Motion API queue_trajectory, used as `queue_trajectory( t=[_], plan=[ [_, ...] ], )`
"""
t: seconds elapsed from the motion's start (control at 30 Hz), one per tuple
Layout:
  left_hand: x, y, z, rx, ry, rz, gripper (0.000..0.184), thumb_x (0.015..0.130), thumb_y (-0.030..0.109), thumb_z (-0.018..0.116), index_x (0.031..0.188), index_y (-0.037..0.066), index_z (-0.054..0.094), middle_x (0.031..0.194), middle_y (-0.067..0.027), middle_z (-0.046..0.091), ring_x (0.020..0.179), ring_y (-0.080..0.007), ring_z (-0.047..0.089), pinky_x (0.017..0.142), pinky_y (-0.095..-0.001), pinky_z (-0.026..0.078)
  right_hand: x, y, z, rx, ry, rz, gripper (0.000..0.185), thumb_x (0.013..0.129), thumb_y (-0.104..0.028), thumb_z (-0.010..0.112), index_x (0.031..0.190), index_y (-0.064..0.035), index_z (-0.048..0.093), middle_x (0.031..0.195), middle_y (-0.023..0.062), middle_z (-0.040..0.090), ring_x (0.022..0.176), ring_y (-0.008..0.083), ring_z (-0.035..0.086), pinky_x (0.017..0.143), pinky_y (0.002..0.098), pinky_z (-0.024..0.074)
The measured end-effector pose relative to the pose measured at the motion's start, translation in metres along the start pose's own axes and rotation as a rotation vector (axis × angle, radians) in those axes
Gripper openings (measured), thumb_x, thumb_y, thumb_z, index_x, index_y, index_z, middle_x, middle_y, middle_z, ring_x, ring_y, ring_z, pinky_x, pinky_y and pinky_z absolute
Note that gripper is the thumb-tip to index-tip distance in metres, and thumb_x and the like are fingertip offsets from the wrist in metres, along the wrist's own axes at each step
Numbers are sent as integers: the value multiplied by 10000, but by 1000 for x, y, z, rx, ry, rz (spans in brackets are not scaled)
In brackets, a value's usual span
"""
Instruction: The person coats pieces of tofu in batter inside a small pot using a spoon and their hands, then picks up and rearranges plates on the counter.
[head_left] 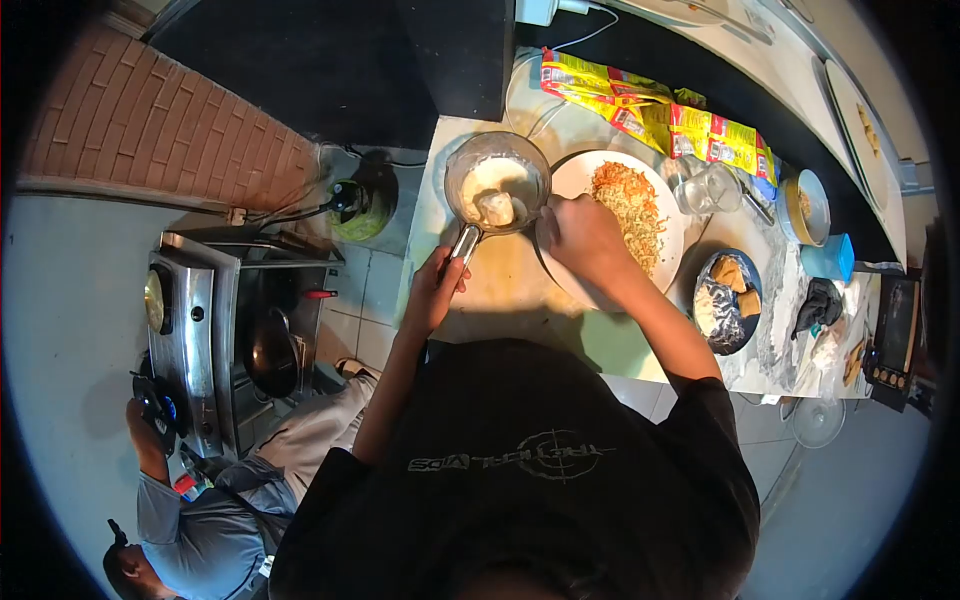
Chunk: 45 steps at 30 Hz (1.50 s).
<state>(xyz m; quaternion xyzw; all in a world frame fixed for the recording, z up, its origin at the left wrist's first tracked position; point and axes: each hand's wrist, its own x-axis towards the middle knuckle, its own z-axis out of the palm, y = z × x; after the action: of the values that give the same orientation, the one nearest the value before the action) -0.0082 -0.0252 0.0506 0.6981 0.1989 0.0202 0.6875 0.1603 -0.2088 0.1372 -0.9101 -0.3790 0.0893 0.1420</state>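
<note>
My left hand is closed around the handle of a small metal saucepan. Inside the pan is a pale, creamy mixture with a whitish lump in it. At the pan's right rim, my right hand has its fingers curled together; what they grip is hidden. Partly under that hand and forearm lies a large white plate. It bears crumbly, tan bits with shredded orange pieces along the far side.
A foil-lined bowl with brown pieces stands right, near a clear glass jar. Yellow-red packets line the back. Further right are a blue cup and a round container. Left, another person reaches to the stove.
</note>
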Motion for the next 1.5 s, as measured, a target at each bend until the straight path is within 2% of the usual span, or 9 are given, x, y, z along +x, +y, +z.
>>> queue_trajectory(
  t=[0.3, 0.4, 0.5, 0.6, 0.67, 0.83, 1.13, 1.47, 1.5],
  plan=[
    [0, 0, -6, 75, -21, -2, 191, 1011, 201, 456, 998, 23, 524, 807, -19, 572, 695, -73, 501, 666, -238, 431, 20, 11, 12, 305, -129, 71, 194, 738, -133, 619, 815, 37, 673, 787, 304, 633, 788, 430, 640, 727, 473, 520],
    [-1, -9, -2, 8, -15, 17, 174, 1010, 188, 465, 998, 25, 524, 807, -15, 572, 699, -70, 501, 670, -235, 428, 28, 31, 4, 324, -155, 44, 239, 771, -172, 610, 881, 28, 681, 771, 263, 655, 703, 359, 662, 627, 436, 526],
    [-2, -6, 0, 2, -24, 45, 168, 1010, 182, 468, 1000, 26, 528, 810, -9, 571, 704, -67, 500, 673, -228, 425, 30, 39, -8, 589, -344, 339, 329, 850, -290, 592, 933, 10, 696, 708, 118, 651, 509, 190, 590, 460, 321, 483],
    [-4, -1, 0, 39, -13, 23, 170, 1011, 184, 469, 991, 27, 532, 810, -4, 570, 707, -64, 498, 673, -228, 428, 23, 36, -18, 612, -291, 361, 325, 868, -291, 580, 930, 4, 700, 720, 108, 659, 509, 197, 593, 457, 321, 482],
    [-2, -11, 1, 14, 21, 52, 185, 993, 189, 512, 994, 6, 537, 786, -41, 617, 676, -93, 552, 649, -257, 460, 23, 38, -21, 563, -373, 333, 300, 881, -258, 573, 957, 3, 701, 743, 143, 674, 575, 223, 626, 507, 347, 503],
    [-4, -10, 2, 15, 9, 23, 166, 1009, 179, 474, 989, 26, 536, 805, -4, 570, 699, -63, 498, 674, -222, 429, 7, 9, -34, 292, -115, -30, 176, 885, -136, 579, 892, 4, 686, 760, 207, 666, 662, 373, 643, 646, 428, 516],
    [-1, -9, -1, -21, 23, 44, 185, 981, 196, 540, 1001, 12, 539, 784, -34, 613, 675, -99, 545, 637, -266, 454, -9, 3, -35, -174, 112, -373, 315, 733, -30, 573, 1043, -75, 607, 879, 135, 634, 739, 287, 662, 603, 397, 542],
    [-26, -8, -7, 37, 114, -29, 287, 878, 238, 710, 1034, 34, 583, 772, 28, 530, 702, -61, 456, 627, -233, 389, -1, 9, -10, -73, 135, -544, 180, 816, -106, 595, 991, -78, 630, 832, 111, 615, 723, 271, 651, 596, 396, 534],
    [-30, -1, -7, -4, 100, -114, 288, 885, 210, 699, 1077, 42, 565, 886, 33, 547, 828, -50, 469, 729, -217, 377, 2, 5, -14, -57, 172, -541, 138, 830, -120, 603, 958, -87, 640, 796, 106, 601, 711, 267, 646, 589, 393, 531]
  ],
)
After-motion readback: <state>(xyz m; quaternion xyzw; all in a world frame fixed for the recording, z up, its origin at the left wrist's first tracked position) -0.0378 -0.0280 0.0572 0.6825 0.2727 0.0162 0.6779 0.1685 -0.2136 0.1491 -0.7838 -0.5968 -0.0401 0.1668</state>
